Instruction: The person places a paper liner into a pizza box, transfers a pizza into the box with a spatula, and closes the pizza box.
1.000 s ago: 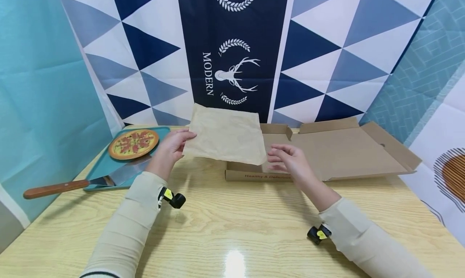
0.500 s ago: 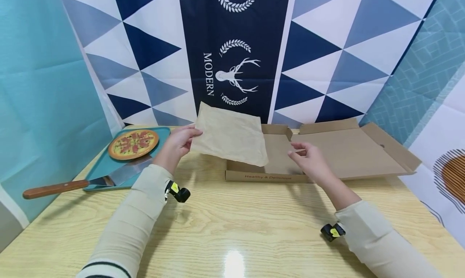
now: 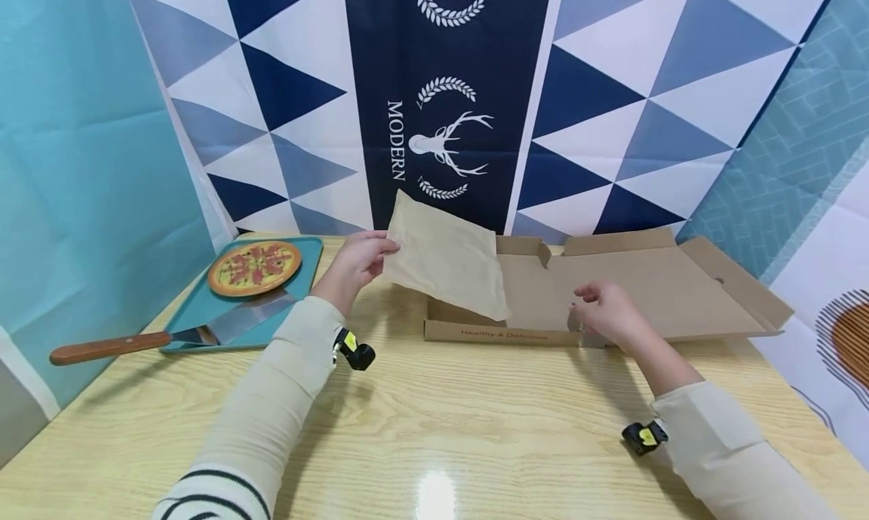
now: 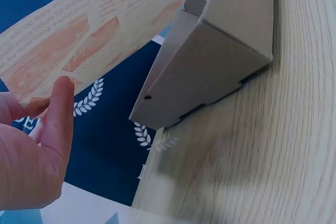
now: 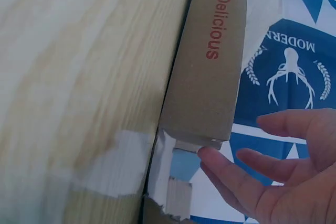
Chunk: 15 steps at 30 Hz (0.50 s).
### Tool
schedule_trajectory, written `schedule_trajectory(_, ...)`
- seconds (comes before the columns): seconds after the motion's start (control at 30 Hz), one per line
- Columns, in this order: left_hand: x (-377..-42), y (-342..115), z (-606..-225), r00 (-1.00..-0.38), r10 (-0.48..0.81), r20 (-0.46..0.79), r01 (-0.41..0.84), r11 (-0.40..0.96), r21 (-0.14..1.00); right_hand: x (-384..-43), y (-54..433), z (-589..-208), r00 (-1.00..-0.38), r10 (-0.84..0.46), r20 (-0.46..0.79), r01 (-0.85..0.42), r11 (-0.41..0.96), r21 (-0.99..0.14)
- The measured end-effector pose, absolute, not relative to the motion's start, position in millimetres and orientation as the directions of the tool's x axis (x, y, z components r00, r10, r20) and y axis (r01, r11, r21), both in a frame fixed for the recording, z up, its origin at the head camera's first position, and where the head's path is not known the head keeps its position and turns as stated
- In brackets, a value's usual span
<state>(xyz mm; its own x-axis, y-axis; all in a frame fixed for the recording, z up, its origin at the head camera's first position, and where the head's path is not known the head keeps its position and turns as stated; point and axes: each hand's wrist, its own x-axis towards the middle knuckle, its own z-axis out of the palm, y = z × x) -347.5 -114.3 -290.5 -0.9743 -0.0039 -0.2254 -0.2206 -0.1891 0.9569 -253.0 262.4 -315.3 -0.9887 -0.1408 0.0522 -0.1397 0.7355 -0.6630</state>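
Observation:
My left hand [image 3: 360, 256] pinches the left edge of a sheet of food wrapping paper [image 3: 444, 260]. Printed words and reddish pictures show on the paper's underside in the left wrist view. The sheet slopes down to the right, its lower right corner hanging over an open cardboard pizza box [image 3: 502, 333]. Beside the front wall's right end, by the lid hinge, is my right hand [image 3: 611, 312], holding nothing. Its fingers [image 5: 223, 169] look loosely bent and spread in the right wrist view, with one fingertip at or very near the box corner; contact is unclear.
At the left a teal tray [image 3: 312, 256] carries a pizza [image 3: 254, 267] on an orange round base. A wooden-handled pizza server [image 3: 112, 348] lies across the tray's front, its handle sticking out leftward. The box lid [image 3: 692, 293] lies spread to the right. Patterned cloth hangs behind the table [image 3: 434, 414].
My left hand has carried the paper to the right, and the sheet tilts more. My right hand has moved rightward from the paper's right edge to the front right end of the box.

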Motion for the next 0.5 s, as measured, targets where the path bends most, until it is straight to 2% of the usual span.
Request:
schedule_trajectory(0.23,-352,-95,-294,-0.977,0.02,-0.213,-0.213,-0.194,0.958,-251,261,-322,-0.982,-0.186,-0.006,-0.132,0.715,-0.686)
schedule_trajectory(0.5,-356,-76,-301,-0.976,0.027,-0.218,-0.22,-0.143,0.965,-251,261,-323,-0.979,-0.205,-0.006,-0.149,0.729,-0.668)
